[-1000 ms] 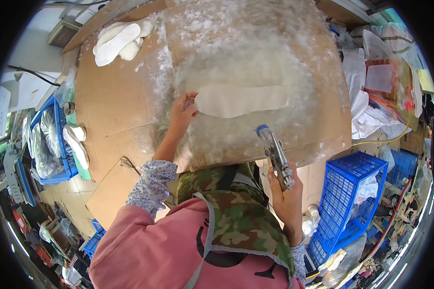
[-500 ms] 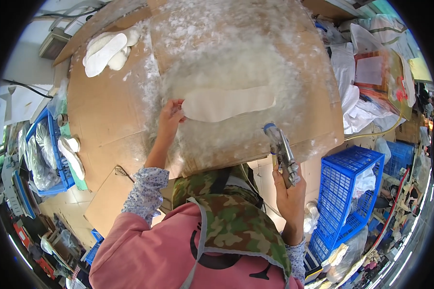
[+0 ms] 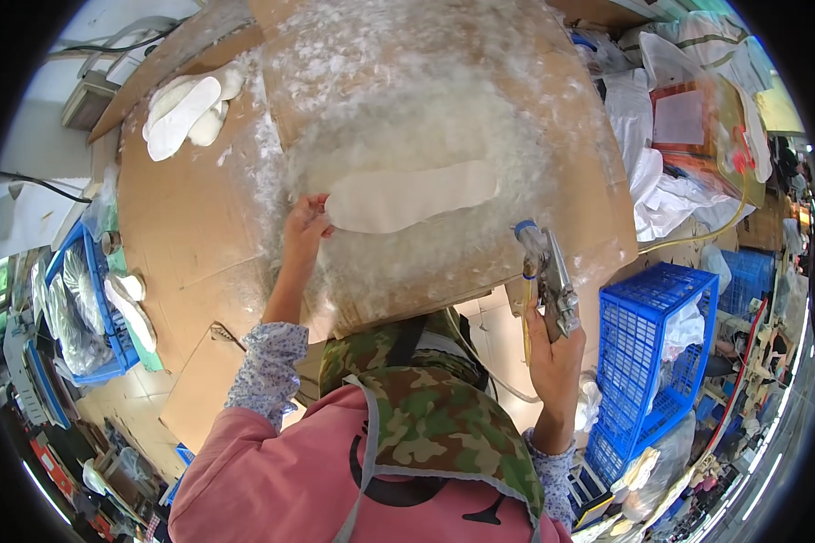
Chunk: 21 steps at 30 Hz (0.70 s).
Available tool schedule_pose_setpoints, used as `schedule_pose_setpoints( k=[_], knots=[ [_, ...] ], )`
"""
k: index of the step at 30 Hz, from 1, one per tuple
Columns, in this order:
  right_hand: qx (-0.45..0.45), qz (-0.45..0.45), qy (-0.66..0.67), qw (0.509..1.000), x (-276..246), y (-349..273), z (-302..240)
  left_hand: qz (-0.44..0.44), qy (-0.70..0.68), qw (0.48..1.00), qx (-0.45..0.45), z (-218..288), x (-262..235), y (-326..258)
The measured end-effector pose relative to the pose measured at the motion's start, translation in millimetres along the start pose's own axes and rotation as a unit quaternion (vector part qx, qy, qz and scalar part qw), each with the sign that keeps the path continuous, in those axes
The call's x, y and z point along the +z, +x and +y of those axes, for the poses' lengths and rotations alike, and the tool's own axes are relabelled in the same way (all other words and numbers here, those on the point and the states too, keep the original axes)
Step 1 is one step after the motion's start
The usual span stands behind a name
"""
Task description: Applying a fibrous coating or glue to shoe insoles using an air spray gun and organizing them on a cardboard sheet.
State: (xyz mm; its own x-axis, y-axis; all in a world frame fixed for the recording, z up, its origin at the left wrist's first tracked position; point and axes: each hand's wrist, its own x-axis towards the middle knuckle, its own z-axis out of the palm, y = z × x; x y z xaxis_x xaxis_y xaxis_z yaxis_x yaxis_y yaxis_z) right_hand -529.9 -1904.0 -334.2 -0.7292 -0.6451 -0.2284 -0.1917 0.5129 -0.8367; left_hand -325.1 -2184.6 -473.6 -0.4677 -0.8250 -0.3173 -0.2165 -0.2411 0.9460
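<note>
A pale insole (image 3: 412, 197) lies across the cardboard-covered table, over a patch of whitish overspray. The fingers of my left hand (image 3: 307, 220) pinch its left end. My right hand (image 3: 553, 348) is wrapped round a metal spray gun (image 3: 545, 267) with a blue ring at its nozzle. The gun stands off the table's near edge, to the right of the insole and apart from it, its nozzle pointing away from me. At the far left of the table rests a small stack of fluffy white insoles (image 3: 186, 118).
Cardboard (image 3: 199, 217) covers the table, with white fluff stuck over its far part. A blue plastic crate (image 3: 647, 353) stands at my right. Another blue crate (image 3: 91, 308) with plastic bags is at the left. A yellow hose (image 3: 697, 239) runs past the table's right side.
The spray gun has moved slightly to the right and its nozzle a little away from me. My view has shifted a bit; my left hand still pinches the insole's end.
</note>
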Motion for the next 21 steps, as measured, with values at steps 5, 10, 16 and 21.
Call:
schedule_pose_setpoints(
  k=[5, 10, 16, 21],
  knots=[
    [0.036, -0.005, -0.002, 0.999, -1.7, -1.1, 2.4, 0.004, 0.018, 1.000, -0.008, -2.8, -2.5, 1.5],
    [0.017, -0.031, 0.009, 0.999, 1.0, -2.9, -1.1, -0.001, 0.018, 1.000, -0.003, -5.0, -5.9, 1.8],
    [0.006, -0.082, 0.021, 0.996, 12.4, -7.8, -6.0, 0.000, 0.019, 1.000, 0.001, 1.5, -1.5, 1.2],
    [0.000, -0.158, 0.044, 0.986, 12.7, -11.7, -15.1, 0.014, 0.031, 0.999, 0.005, 3.5, -1.0, -2.6]
  ],
)
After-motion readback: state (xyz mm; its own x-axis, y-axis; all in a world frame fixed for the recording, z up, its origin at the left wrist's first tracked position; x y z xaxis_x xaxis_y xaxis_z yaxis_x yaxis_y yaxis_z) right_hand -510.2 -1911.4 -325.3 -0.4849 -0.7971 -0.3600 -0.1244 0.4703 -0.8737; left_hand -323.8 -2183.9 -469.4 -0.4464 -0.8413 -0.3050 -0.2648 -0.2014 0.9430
